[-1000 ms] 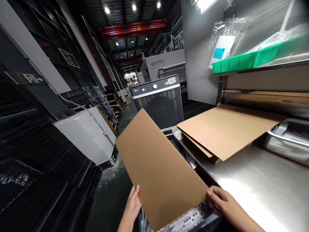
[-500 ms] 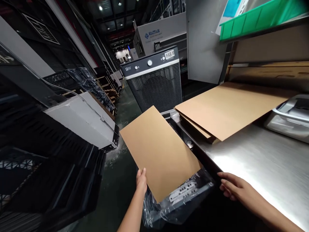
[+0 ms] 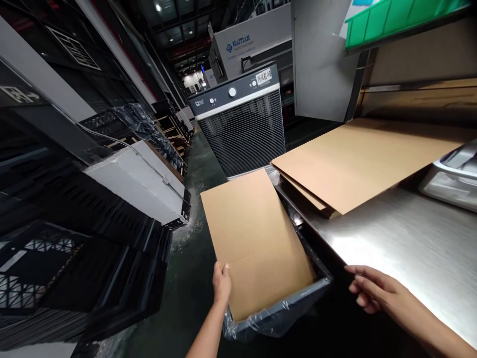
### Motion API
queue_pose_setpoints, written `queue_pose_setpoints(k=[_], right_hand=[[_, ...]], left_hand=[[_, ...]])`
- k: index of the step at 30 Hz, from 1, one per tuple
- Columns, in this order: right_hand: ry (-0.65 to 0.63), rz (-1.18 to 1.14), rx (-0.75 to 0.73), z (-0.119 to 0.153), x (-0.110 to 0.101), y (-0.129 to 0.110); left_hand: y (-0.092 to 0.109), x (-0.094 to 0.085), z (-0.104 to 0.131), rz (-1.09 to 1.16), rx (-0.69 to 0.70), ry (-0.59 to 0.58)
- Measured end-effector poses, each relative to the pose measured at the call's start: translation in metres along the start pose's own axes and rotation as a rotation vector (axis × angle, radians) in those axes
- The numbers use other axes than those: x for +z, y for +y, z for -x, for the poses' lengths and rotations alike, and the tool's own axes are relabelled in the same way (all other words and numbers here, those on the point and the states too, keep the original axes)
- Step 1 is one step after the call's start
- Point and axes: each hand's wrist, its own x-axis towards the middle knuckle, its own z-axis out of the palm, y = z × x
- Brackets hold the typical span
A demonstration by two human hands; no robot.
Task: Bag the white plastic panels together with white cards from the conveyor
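Note:
My left hand (image 3: 222, 286) is closed on the left edge of a cardboard sheet (image 3: 257, 233), thumb on top. The sheet has a faint crease across it. Its near end lies inside a dark bin (image 3: 320, 284) lined with clear plastic, and its far end sticks up over the bin's far side. Whatever lies beneath the sheet is hidden. Beside the front edge of the metal table (image 3: 395, 233), my right hand (image 3: 376, 291) is open and holds nothing, its fingers loosely bent and its index fingertip near that edge.
Large cardboard sheets (image 3: 365, 159) lie stacked on the table, overhanging its left end. A metal-and-clear device (image 3: 452, 174) stands right of them. Above is a green bin (image 3: 402, 22). An air cooler (image 3: 242, 129) stands ahead; a white block-like base (image 3: 141, 179) and dark crates (image 3: 44, 278) are leftward.
My left hand has lowered the cardboard sheet into the bin, covering the parts seen there before. The sheet has turned more in line with the bin. My right hand's fingers have spread slightly.

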Motion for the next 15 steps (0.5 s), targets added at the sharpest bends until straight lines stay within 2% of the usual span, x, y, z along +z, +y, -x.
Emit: queue_pose_setpoints(k=[5, 9, 12, 15], right_hand=[[-0.021, -0.024, -0.007, -0.001, -0.003, 0.002], [-0.058, -0.039, -0.007, -0.003, -0.006, 0.008], [-0.069, -0.053, -0.008, -0.005, -0.008, 0.012], [-0.056, -0.063, -0.006, -0.007, -0.009, 0.013]], left_hand=[[0.001, 0.012, 0.008, -0.089, -0.012, -0.023], [0.010, 0.013, 0.022, -0.117, 0.058, -0.036], [0.031, 0.016, 0.031, -0.088, 0.172, -0.053], [0.061, 0.027, 0.024, 0.000, 0.251, -0.091]])
